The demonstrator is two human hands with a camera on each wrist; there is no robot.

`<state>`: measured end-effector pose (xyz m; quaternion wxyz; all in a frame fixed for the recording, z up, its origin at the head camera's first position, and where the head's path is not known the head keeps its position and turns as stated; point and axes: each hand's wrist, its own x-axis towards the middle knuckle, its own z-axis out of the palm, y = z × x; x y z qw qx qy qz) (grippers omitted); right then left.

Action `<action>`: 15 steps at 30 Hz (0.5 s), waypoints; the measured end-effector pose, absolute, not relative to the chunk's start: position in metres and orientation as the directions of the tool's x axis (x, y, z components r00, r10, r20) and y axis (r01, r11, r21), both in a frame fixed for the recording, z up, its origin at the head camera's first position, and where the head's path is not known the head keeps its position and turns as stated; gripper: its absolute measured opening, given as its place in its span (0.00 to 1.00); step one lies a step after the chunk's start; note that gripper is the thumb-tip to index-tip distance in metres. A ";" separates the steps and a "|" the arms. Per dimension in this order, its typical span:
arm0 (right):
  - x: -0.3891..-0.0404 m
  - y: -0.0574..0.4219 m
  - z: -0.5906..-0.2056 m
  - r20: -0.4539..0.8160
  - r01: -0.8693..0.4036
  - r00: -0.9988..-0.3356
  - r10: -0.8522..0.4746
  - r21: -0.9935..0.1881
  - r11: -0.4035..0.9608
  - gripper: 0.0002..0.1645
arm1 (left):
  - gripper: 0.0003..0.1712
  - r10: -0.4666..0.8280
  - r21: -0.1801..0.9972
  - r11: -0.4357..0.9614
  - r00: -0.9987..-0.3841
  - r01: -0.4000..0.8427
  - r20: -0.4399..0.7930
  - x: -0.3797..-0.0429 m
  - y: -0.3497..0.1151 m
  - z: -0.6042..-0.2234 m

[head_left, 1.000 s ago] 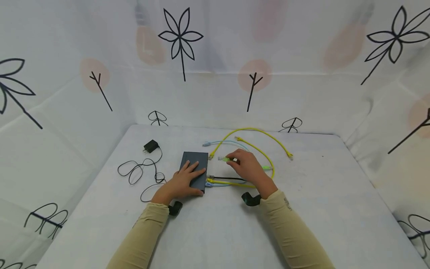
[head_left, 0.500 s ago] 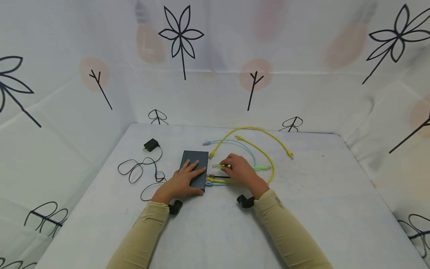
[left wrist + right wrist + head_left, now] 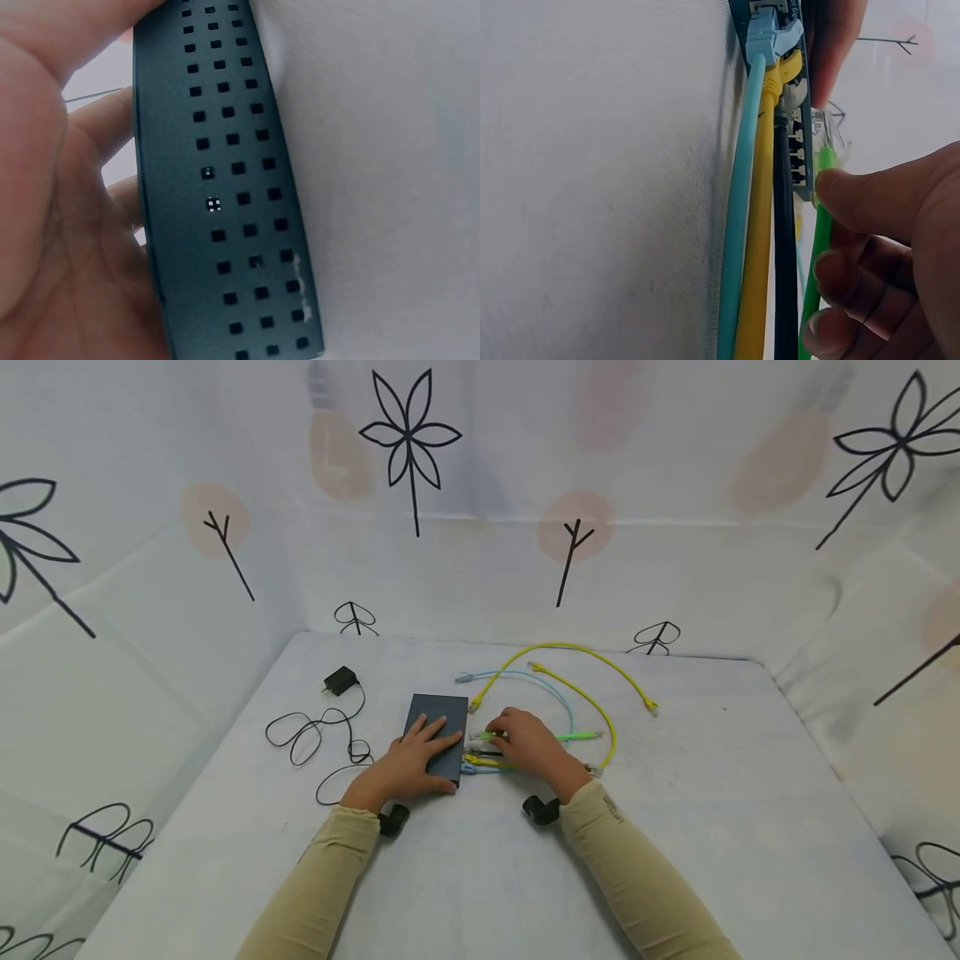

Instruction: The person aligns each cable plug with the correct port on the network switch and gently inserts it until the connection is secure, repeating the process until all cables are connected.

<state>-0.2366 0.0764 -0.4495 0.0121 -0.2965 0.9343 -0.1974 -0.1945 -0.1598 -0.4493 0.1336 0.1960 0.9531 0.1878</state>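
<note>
My left hand [image 3: 405, 770] rests with fingers spread across the top of a dark grey network switch [image 3: 444, 705], its palm along the vented side [image 3: 229, 195] in the left wrist view. My right hand [image 3: 531, 745] pinches a green network cable [image 3: 821, 232] behind its clear plug [image 3: 823, 131], between thumb and fingers. That plug sits close beside the row of open ports [image 3: 798, 161] at the switch's right side. Light blue [image 3: 741, 180], yellow [image 3: 761, 187] and black [image 3: 783, 217] network cables are plugged into neighbouring ports.
A black power adapter [image 3: 341, 681] with a looped thin cord [image 3: 303, 720] lies left of the switch. Behind the right hand, a loose yellow cable [image 3: 562, 644] arches over the table, and a light blue cable plug [image 3: 465, 677] lies near it. Printed cloth surrounds the table.
My right hand has moved left and toward me with the green cable, bringing its plug up to the switch's port side. The left hand has stayed on the switch.
</note>
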 end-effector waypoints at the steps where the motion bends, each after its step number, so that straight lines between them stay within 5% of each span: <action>1: -0.237 0.076 -0.450 0.092 -0.554 -0.821 -0.564 -0.371 0.745 0.12 | 0.50 0.424 0.412 0.852 -0.887 0.323 -0.181 -0.194 -0.160 -0.449; 15: -0.238 0.069 -0.446 0.006 -0.540 -0.816 -0.578 -0.364 0.759 0.12 | 0.50 0.419 0.408 0.855 -0.889 0.319 -0.183 -0.194 -0.159 -0.447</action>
